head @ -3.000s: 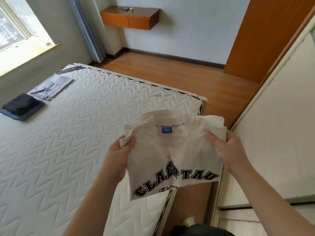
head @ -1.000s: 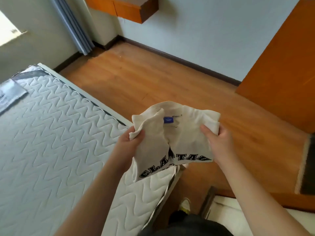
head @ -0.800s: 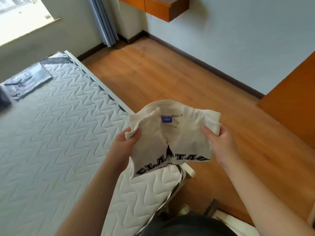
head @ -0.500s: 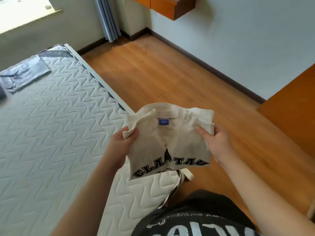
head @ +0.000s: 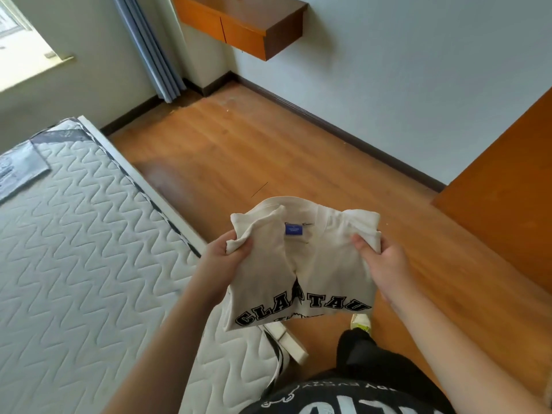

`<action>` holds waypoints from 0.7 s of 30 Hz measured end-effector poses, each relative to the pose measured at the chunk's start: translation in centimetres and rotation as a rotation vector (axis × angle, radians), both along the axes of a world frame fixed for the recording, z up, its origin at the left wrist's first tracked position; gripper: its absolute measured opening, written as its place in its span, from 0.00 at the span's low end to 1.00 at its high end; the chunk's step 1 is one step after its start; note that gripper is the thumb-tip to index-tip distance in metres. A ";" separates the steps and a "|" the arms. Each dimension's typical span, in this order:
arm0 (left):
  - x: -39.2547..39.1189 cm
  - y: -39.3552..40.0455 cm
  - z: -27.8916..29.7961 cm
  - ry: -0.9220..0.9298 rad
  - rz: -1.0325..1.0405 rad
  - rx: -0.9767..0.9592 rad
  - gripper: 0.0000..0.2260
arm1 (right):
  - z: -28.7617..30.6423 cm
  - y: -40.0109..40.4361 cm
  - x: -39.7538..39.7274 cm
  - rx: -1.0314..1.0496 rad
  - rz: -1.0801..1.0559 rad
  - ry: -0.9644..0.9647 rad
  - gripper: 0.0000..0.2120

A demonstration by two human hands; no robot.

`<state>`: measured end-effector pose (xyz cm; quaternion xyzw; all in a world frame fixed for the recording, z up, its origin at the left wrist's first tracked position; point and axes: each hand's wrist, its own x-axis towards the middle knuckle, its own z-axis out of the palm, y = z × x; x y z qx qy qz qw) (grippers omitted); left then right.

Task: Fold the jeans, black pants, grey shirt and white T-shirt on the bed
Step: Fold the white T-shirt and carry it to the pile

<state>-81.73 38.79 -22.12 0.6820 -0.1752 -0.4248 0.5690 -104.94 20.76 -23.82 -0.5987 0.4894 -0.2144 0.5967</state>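
The white T-shirt (head: 316,264), cream with black block letters and a blue neck label, is folded into a small bundle and held in the air past the bed's corner. My left hand (head: 222,258) grips its left shoulder edge. My right hand (head: 379,258) grips the right shoulder edge, thumb on top. The quilted mattress of the bed (head: 74,264) fills the left side. A folded grey garment (head: 18,171) lies on the mattress at the far left edge. The jeans and black pants are out of view.
Wooden floor (head: 268,150) spreads right of the bed. A wall-mounted wooden shelf with drawers (head: 248,28) hangs at the top. A blue curtain (head: 149,46) hangs by the window. An orange door (head: 507,186) stands at the right. My foot (head: 361,322) stands by the bed corner.
The view has swung right and down toward the floor by the bed's corner. Both hands still hold the folded T-shirt, which has come a little closer to my body.
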 end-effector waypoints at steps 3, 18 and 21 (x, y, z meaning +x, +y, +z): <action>-1.7 -5.6 0.7 -0.021 0.025 0.021 0.17 | 0.4 -5.7 -2.2 0.063 0.001 -0.025 0.26; -5.0 -22.7 3.2 0.030 0.132 -0.008 0.17 | 3.3 -24.2 -3.5 0.091 0.089 -0.016 0.15; -3.4 -23.4 2.8 0.018 0.204 -0.012 0.18 | 2.7 -25.8 -1.4 0.085 0.127 -0.013 0.15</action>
